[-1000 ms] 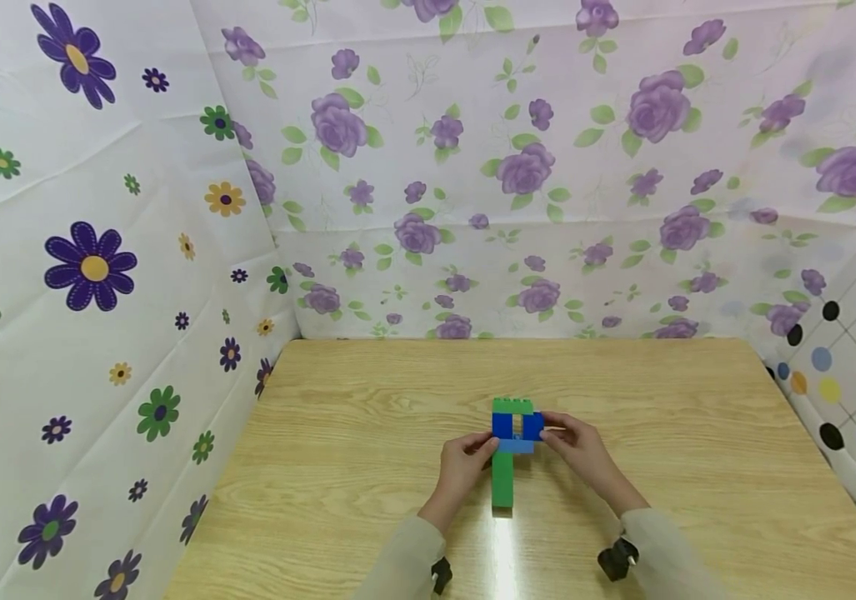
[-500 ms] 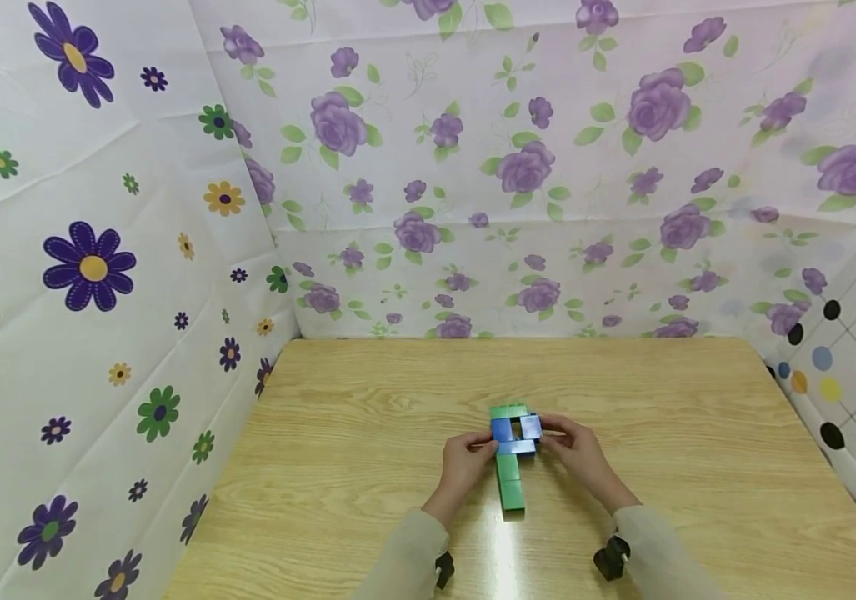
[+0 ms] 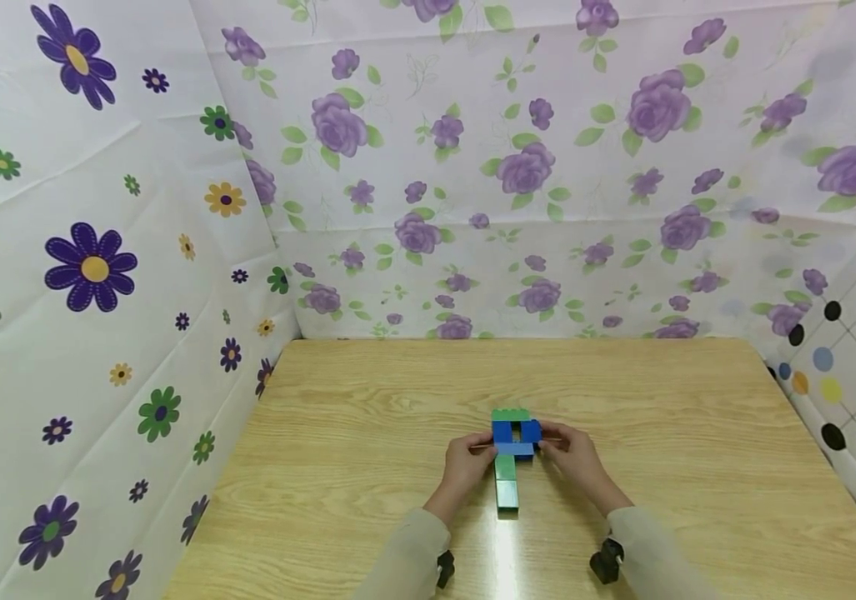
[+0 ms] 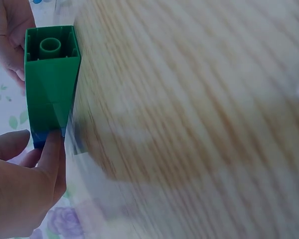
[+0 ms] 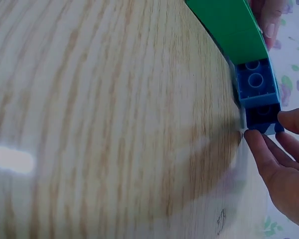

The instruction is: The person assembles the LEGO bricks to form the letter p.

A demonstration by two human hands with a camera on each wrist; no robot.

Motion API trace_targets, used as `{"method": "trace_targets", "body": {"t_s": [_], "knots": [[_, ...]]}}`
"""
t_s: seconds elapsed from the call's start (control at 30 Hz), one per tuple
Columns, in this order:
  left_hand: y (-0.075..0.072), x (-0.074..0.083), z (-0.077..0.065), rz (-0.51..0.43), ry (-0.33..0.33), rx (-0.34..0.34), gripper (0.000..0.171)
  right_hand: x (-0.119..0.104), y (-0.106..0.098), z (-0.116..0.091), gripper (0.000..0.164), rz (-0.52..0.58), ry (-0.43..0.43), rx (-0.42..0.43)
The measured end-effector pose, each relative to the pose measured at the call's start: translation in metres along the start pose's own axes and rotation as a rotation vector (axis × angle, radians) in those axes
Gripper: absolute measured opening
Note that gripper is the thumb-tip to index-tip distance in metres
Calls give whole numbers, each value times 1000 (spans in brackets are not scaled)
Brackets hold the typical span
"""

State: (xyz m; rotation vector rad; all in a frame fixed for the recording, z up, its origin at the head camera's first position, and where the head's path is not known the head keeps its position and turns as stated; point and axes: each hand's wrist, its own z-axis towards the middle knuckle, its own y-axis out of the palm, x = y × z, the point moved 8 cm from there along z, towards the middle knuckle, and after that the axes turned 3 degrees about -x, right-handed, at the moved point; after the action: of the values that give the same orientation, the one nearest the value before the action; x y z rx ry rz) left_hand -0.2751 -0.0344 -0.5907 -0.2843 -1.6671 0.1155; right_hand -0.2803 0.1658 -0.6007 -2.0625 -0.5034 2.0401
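Observation:
Both hands hold one joined shape of toy building bricks low over the table. In the head view, a green brick (image 3: 510, 414) tops a ring of blue bricks (image 3: 515, 449) around a small gap. A stem of green bricks (image 3: 506, 483) runs down toward the near edge. My left hand (image 3: 463, 468) grips the shape's left side between thumb and fingers. On the right, the fingers and thumb of my right hand (image 3: 576, 457) pinch a dark blue brick (image 3: 531, 432). The right wrist view shows hollow undersides of blue bricks (image 5: 258, 84); the left wrist view shows the stem's hollow green end (image 4: 51, 45).
A wood-grain table (image 3: 367, 400) lies beneath the hands. Floral cloth (image 3: 473, 167) hangs behind it, with a flower-patterned cloth (image 3: 165, 350) on the left and a dotted cloth (image 3: 848, 367) on the right. Black wrist devices (image 3: 608, 562) sit at the sleeves.
The brick shape has tilted and turned slightly, its stem swinging right and then partly back. Its top edge has come a little nearer. The right hand has shifted slightly left with it.

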Motion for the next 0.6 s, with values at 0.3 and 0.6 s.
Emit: {"method": "trace_targets", "body": {"t_s": [0.3,0.6], "knots": [[2,-2,1,21,-21,-11,25,-1,2,-1,33,-20,21,10],[2,-5,3,37,-6,-6,26,1,3,-1,32,-46,23,16]]}}
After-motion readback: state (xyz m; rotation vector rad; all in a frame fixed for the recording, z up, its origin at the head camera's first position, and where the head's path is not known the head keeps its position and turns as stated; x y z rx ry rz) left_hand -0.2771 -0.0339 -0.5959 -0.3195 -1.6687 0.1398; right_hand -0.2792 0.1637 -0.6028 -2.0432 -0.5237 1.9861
